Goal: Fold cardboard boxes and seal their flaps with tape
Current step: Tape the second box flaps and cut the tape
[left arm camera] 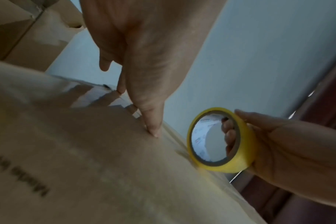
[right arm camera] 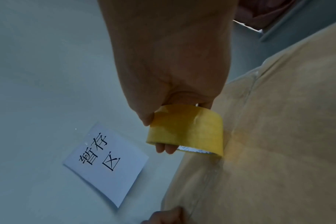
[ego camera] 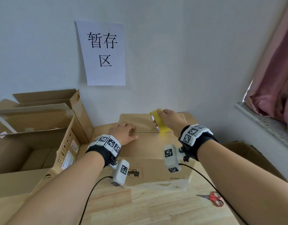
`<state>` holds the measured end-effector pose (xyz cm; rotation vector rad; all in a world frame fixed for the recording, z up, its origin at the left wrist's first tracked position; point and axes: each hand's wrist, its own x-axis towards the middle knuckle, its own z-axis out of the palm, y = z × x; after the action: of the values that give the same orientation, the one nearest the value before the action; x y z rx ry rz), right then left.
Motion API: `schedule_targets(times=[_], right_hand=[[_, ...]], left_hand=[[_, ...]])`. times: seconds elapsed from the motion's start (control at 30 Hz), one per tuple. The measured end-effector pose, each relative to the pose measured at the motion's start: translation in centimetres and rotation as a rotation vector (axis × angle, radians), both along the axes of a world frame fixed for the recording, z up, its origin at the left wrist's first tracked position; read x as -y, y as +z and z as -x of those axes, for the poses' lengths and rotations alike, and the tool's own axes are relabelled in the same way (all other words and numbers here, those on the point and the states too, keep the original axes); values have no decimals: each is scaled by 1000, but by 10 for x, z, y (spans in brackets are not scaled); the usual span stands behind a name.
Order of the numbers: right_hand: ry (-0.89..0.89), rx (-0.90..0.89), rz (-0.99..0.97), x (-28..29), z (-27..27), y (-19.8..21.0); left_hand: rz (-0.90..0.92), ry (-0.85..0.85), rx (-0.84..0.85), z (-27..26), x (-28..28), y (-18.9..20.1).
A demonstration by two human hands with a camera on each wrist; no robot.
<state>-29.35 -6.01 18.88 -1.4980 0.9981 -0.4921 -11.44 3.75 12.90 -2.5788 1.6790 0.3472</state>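
Observation:
A closed cardboard box (ego camera: 149, 148) lies on the wooden table, its two top flaps meeting in a seam across the middle. My left hand (ego camera: 123, 132) presses flat on the left end of that seam; in the left wrist view its thumb (left arm camera: 152, 128) pushes down on the box (left arm camera: 86, 159). My right hand (ego camera: 170, 119) grips a yellow tape roll (ego camera: 159, 120), fingers through its core, and holds it edge-down on the seam to the right. The roll (left arm camera: 220, 139) stands on the cardboard, and clear tape runs along the seam behind the roll (right arm camera: 186, 128).
Red-handled scissors (ego camera: 213, 198) lie on the table at the front right. Open cardboard boxes (ego camera: 34, 127) stand at the left. A paper sign (ego camera: 104, 52) hangs on the wall behind. A windowsill and pink curtain (ego camera: 276, 78) are at the right.

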Motion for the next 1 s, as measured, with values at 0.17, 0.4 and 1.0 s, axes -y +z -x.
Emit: schedule_targets(times=[0.17, 0.4, 1.0], right_hand=[[-7, -87, 24, -6, 14, 12], [3, -95, -102, -7, 14, 10], [-14, -1, -59, -2, 29, 7]], left_hand=[[-77, 7, -2, 6, 5, 13], [355, -207, -311, 39, 38, 37], [236, -274, 143, 58, 70, 33]])
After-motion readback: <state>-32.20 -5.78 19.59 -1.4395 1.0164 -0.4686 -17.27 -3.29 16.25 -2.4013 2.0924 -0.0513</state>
